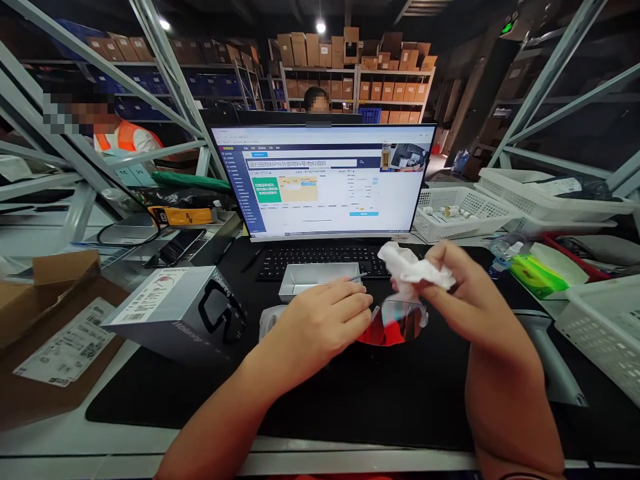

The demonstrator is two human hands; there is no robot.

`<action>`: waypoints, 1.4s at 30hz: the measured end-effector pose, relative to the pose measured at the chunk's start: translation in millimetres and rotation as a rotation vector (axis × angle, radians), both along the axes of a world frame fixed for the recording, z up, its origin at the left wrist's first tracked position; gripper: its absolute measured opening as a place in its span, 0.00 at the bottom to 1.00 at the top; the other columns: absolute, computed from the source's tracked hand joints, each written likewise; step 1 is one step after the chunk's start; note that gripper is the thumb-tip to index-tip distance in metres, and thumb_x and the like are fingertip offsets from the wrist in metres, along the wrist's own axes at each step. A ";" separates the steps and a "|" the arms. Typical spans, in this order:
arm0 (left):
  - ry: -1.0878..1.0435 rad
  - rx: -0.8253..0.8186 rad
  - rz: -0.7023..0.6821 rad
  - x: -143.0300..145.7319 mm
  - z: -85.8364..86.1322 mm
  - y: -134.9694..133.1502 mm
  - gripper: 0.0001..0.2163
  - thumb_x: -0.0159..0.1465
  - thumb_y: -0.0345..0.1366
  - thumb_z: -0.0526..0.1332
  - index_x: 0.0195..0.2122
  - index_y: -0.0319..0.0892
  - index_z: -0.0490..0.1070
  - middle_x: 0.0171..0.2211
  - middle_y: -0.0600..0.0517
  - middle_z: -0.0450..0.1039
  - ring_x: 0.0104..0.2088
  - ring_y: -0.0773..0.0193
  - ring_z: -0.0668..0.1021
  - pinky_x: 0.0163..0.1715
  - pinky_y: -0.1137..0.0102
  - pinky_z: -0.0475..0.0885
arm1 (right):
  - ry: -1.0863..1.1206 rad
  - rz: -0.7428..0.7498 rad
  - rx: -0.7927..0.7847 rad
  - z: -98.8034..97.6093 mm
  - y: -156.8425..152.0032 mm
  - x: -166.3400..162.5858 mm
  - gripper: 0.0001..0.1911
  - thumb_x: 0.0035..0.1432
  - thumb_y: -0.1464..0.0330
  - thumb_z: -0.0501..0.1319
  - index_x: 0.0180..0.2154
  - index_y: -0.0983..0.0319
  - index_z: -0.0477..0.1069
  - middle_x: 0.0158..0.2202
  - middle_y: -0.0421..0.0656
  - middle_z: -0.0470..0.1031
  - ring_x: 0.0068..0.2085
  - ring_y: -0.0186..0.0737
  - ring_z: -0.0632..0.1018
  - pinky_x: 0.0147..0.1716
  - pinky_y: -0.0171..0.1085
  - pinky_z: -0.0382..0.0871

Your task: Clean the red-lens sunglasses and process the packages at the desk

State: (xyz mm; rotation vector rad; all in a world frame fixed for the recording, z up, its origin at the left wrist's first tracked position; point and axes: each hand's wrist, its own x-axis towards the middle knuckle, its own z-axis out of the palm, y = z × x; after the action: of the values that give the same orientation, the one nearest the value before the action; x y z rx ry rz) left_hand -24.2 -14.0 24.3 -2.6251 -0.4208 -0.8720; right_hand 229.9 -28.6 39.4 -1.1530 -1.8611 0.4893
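My left hand (327, 317) is closed around one side of a pair of glasses (393, 327) with a red mirrored lens, held low over the black mat. A crumpled white tissue (413, 267) is pinched in my right hand (463, 290), just above the lens; whether it touches the lens I cannot tell. Behind my left hand sits a small open silver-grey box (300, 280). Some clear plastic (269, 320) shows beside that hand, partly hidden. To the left stands a grey product box (175, 313) with goggles printed on its end.
A monitor (325, 193) and keyboard (320, 259) stand behind my hands. An open cardboard box (60, 340) is at the left. White baskets (465, 207), a green tissue pack (540, 275) and a grey handheld scanner (555, 360) lie at the right. A person (125, 137) is at the far left.
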 end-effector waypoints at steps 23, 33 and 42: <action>0.017 0.112 -0.014 7.5 -6.2 3.9 0.04 0.70 0.27 0.59 0.40 0.38 0.74 0.44 0.50 0.81 0.49 0.62 0.79 0.58 0.63 0.75 | -0.230 0.439 -0.306 16.7 5.9 25.7 0.12 0.60 0.69 0.64 0.28 0.59 0.61 0.23 0.35 0.69 0.25 0.30 0.68 0.25 0.31 0.60; 0.093 0.184 0.028 18.9 -15.6 5.8 0.07 0.69 0.25 0.59 0.34 0.37 0.74 0.32 0.51 0.76 0.42 0.62 0.80 0.58 0.60 0.76 | -0.303 0.169 -0.185 1.4 -3.9 -19.5 0.15 0.55 0.71 0.64 0.23 0.60 0.58 0.21 0.33 0.62 0.24 0.27 0.61 0.24 0.30 0.53; 0.018 0.051 -0.042 11.3 -10.2 7.3 0.04 0.69 0.26 0.59 0.41 0.37 0.74 0.43 0.49 0.81 0.53 0.61 0.79 0.59 0.62 0.74 | -0.052 0.352 -0.558 8.2 10.1 15.8 0.24 0.49 0.62 0.72 0.23 0.59 0.55 0.19 0.30 0.58 0.19 0.26 0.61 0.17 0.29 0.52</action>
State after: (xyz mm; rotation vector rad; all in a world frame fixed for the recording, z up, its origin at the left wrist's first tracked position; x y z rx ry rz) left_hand -12.9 -6.7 14.1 -2.6017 -0.3353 -0.8606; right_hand 245.7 -18.5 47.6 -1.1901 -2.0463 1.2477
